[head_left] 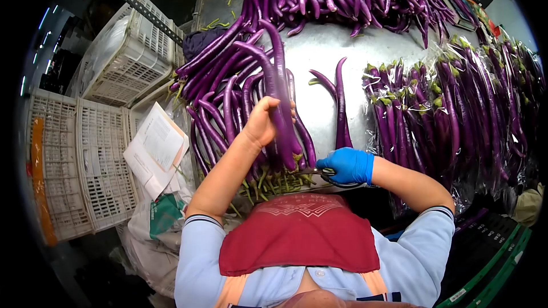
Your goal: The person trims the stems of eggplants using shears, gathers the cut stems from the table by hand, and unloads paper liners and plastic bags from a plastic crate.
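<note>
Left hand (264, 122): bare, curled around long purple eggplants (278, 88), over a loose pile (228, 111)
Right hand (348, 165): blue-gloved, closed on scissors (323, 171) near their stem ends (292, 162)
Worktop (311, 51): bagged eggplants (451, 105) at right

Shiny metal table (311, 51) beside white plastic crates (104, 157)

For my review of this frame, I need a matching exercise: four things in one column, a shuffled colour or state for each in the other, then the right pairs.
Column one:
1. Left hand
2. Right hand
3. Apron
4. Eggplants at the picture's right

Column two:
A. Dark red
B. Bagged in clear plastic
C. Bare, gripping held eggplants
D. Gloved in blue, holding scissors

Pairs: 1-C, 2-D, 3-A, 4-B
</note>
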{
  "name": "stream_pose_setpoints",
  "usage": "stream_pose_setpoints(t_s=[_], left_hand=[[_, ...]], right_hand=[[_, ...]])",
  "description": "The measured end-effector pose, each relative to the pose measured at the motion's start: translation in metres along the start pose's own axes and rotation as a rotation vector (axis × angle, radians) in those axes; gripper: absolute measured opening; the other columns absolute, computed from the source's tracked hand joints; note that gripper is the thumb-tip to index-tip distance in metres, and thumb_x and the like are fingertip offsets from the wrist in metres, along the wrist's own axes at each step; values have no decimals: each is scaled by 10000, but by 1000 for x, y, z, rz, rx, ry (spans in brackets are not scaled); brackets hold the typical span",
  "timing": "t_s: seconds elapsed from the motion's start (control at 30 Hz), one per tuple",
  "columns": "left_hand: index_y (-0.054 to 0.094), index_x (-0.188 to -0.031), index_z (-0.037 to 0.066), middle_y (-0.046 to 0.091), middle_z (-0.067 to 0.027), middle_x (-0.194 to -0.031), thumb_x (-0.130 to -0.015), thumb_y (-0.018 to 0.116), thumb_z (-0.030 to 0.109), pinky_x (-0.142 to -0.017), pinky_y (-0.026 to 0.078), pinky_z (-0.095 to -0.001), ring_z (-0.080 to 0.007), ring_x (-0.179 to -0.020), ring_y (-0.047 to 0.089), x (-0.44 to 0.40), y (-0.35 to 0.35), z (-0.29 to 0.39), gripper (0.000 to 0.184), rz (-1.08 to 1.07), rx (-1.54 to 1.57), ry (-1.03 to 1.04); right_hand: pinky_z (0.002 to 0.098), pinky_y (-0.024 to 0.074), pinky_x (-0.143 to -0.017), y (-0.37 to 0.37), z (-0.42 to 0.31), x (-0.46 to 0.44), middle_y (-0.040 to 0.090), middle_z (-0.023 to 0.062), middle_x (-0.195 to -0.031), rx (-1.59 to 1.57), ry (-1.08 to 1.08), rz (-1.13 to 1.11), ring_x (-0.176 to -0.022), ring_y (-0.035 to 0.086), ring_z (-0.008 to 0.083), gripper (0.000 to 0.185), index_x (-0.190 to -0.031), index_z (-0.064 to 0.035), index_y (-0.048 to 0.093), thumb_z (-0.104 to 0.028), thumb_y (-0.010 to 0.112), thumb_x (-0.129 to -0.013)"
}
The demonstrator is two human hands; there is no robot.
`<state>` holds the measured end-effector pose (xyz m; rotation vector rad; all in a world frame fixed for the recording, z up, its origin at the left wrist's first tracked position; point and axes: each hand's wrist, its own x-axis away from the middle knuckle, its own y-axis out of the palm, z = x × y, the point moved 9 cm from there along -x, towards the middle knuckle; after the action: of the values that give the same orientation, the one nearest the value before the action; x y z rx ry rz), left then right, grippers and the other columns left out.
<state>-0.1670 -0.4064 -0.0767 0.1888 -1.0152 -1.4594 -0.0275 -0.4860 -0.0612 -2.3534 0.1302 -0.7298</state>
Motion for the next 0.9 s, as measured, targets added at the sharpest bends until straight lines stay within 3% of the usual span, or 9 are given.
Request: stream_pose_setpoints(t_s=[0.13,0.23,0.33,0.4,0.47,0.6,0.73,0.83,0.9], left_hand=[[529,-1002,-4,581,-99,-884,-769,480,147,-763,479,-330,-179,-785,561,-8,27,8,282,-22,-183,50],[468,-1078,48,530,-47,-940,-759,516,126,-781,423,-273,-120,-854,495,-14,76,34,332,-139,-709,292],[486,-1093,62,537,-79,-967,-652,555,24,-798,394,-307,-200,-909,510,-20,136,28,447,-414,-1355,820],[513,-1070,79,533,-90,-933,-606,585,13,-815,381,-350,-267,-892,510,-17,167,-7,474,-609,-1745,1027],[542,-1032,98,521,-80,-868,-609,599,24,-810,367,-377,-278,-852,500,-25,173,-48,434,-762,-1842,1168],[548,-1038,91,512,-85,-845,-621,590,59,-779,368,-366,-254,-859,496,-36,171,-82,420,-738,-1956,1052],[442,-1142,24,548,-193,-944,-641,558,128,-798,426,-404,-357,-911,532,-61,133,-60,524,-258,-1387,516],[357,-1170,-74,564,-227,-958,-718,552,185,-797,452,-359,-308,-885,576,-82,71,-72,556,111,-992,231],[355,-1191,-66,554,-221,-1023,-736,596,239,-820,446,-351,-282,-948,559,-100,38,-99,598,92,-930,210]], right_hand=[[454,467,-672,21,17,7,596,226,-788,-78,3,117,-741,584,394,298,-1079,-100,567,-236,511,-819],[451,462,-672,27,22,13,591,237,-792,-261,0,267,-749,577,404,301,-1076,-91,562,-197,522,-798],[440,460,-673,40,19,7,595,228,-820,-302,-48,332,-755,576,402,256,-1032,-70,570,-184,514,-810],[420,470,-652,53,14,1,600,217,-821,-389,-104,361,-729,586,385,324,-1042,-83,584,-287,605,-790],[412,476,-645,61,12,0,600,217,-820,-465,-74,374,-720,589,382,366,-1039,-72,591,-321,637,-775],[377,475,-635,71,17,1,602,210,-815,-561,-79,461,-695,587,367,360,-1030,-28,582,-282,646,-783],[345,462,-636,68,23,10,587,200,-797,-713,-27,540,-663,559,327,355,-1016,-19,573,-270,661,-781],[337,453,-632,74,26,8,574,194,-782,-773,-20,531,-643,543,298,347,-994,-10,564,-265,662,-782],[338,449,-626,76,25,5,569,194,-773,-757,-33,493,-634,544,285,339,-985,-3,558,-257,660,-784]])
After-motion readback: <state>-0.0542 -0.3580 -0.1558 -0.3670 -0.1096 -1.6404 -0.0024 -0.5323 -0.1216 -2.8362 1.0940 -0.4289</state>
